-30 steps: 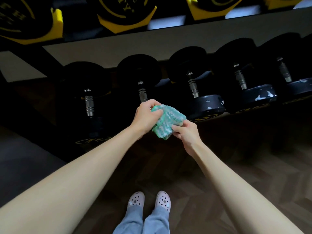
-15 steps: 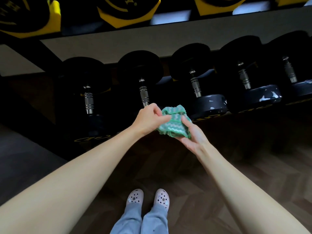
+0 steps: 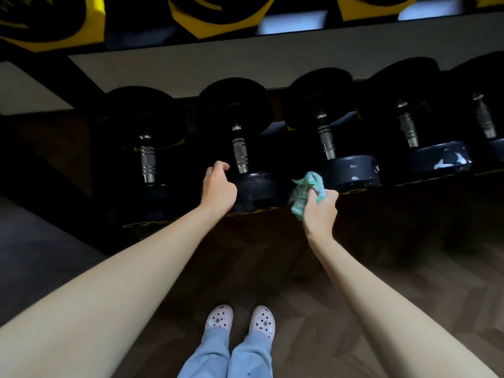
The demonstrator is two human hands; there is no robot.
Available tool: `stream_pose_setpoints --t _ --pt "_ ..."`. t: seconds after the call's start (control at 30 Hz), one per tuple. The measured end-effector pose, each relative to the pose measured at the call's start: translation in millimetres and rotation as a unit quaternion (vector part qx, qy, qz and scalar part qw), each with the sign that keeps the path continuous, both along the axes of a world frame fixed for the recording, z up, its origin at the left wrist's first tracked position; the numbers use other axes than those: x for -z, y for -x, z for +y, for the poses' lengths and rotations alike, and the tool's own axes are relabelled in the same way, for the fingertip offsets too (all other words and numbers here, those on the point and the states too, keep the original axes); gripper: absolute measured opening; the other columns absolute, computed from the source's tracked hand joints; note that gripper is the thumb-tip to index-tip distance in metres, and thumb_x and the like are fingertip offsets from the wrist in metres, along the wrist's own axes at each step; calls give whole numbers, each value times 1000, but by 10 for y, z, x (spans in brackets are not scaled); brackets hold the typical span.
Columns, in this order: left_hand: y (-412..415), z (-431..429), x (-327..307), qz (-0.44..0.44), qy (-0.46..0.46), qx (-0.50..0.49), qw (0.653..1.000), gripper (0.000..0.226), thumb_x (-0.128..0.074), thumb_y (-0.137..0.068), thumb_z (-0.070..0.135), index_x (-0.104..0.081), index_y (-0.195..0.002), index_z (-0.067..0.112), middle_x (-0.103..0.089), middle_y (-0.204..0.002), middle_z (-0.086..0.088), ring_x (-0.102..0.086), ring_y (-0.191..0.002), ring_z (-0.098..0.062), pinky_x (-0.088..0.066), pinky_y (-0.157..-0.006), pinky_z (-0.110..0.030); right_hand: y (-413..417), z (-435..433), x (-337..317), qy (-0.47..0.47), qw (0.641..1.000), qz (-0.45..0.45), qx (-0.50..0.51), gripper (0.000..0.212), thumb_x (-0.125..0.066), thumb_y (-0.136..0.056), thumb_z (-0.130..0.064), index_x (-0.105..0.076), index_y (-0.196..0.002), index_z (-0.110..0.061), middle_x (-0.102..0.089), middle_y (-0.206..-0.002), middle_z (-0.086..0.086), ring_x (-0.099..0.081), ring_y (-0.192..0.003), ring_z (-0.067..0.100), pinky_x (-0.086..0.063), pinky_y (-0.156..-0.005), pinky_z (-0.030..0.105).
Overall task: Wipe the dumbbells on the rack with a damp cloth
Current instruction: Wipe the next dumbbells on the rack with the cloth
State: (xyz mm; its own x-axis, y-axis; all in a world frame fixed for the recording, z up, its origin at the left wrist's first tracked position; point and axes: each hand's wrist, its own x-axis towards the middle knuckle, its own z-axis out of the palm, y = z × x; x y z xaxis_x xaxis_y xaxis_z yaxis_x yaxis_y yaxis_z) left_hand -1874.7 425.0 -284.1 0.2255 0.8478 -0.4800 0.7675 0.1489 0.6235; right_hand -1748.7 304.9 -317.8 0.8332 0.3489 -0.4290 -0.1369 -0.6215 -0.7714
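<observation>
Fingers: left hand (image 3: 218,190) curled, empty, beside a round black dumbbell (image 3: 255,186); right hand (image 3: 320,210) clenches the crumpled green cloth (image 3: 305,190).
Handles: ridged chrome.
Rack (image 3: 425,184): dark.

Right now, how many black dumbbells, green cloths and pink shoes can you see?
Black dumbbells on the lower shelf: 5
Green cloths: 1, held in the right hand
Pink shoes: 2
Total: 8

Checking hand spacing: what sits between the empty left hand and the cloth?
In the head view, the near head of one dumbbell lies between the left hand and the cloth.
</observation>
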Motion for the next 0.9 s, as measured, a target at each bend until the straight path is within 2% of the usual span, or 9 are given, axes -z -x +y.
stream_pose_setpoints --t 0.07,0.17,0.3,0.33,0.4,0.5,0.7,0.8,0.9 --pt "86 69 98 16 10 -4 1000 61 -35 -85 -13 -36 -139 15 -36 -144 -8 -36 -131 -23 -35 -91 -25 56 141 133 15 997 73 -6 26 -37 -101 -22 -37 -120 -5 -53 -109 13 -55 -88 18 -44 -61 21" --pt "220 120 259 33 54 28 998 57 -35 -93 -2 -30 -145 21 -33 -149 -10 -38 -131 -24 -33 -87 -21 88 300 288 33 990 130 32 32 -34 -102 -20 -35 -131 -7 -52 -122 17 -55 -103 26 -44 -78 31" --pt "360 202 337 14 76 60 995 50 -34 -97 4 -35 -144 23 -36 -148 -10 -54 -92 -7 -40 -69 -1 142 373 322 35 998 53 -18 36 -34 -101 -17 -46 -135 -16 -56 -122 14 -52 -114 30 -43 -96 39" --pt "388 230 343 0 88 59 994 53 -33 -96 -1 -36 -143 23 -36 -149 -9 -55 -97 -6 -40 -76 1 166 377 285 34 998 25 -39 35 -34 -101 -17 -49 -133 -17 -58 -121 13 -52 -113 30 -42 -96 39" --pt "424 273 329 -11 107 62 992 60 -31 -92 -9 -37 -143 23 -34 -149 -8 -44 -129 -19 -34 -104 -19 209 398 186 29 997 -18 -74 34 -35 -100 -17 -51 -131 -18 -59 -120 13 -53 -111 30 -40 -93 37" --pt "442 301 333 -23 127 71 989 65 -30 -88 -15 -36 -143 19 -34 -150 -7 -29 -139 -20 -26 -110 -26 331 548 19 22 980 -80 -179 35 -42 -98 -16 -53 -131 -21 -56 -127 10 -50 -118 30 -36 -96 33" --pt "435 342 236 -86 176 23 980 64 -26 -86 -21 -42 -139 11 -45 -140 -4 -45 -121 -11 -44 -81 -16 674 512 28 -29 806 -267 -528 53 -53 -77 5 -54 -129 -6 -43 -143 13 -27 -139 33 2 -115 33" --pt "406 323 220 -93 170 35 980 58 -25 -87 -20 -54 -125 13 -57 -120 -1 -56 -88 -6 -49 -66 -13 771 266 258 -25 724 -352 -592 50 -68 -61 11 -67 -109 -4 -56 -131 17 -44 -129 39 -8 -110 53" --pt "356 302 273 -73 137 40 987 53 -32 -87 -16 -55 -123 15 -59 -121 -7 -55 -101 -17 -46 -72 -19 739 36 458 -36 714 -392 -579 47 -66 -60 14 -69 -103 -3 -60 -126 16 -53 -121 38 -23 -103 57"
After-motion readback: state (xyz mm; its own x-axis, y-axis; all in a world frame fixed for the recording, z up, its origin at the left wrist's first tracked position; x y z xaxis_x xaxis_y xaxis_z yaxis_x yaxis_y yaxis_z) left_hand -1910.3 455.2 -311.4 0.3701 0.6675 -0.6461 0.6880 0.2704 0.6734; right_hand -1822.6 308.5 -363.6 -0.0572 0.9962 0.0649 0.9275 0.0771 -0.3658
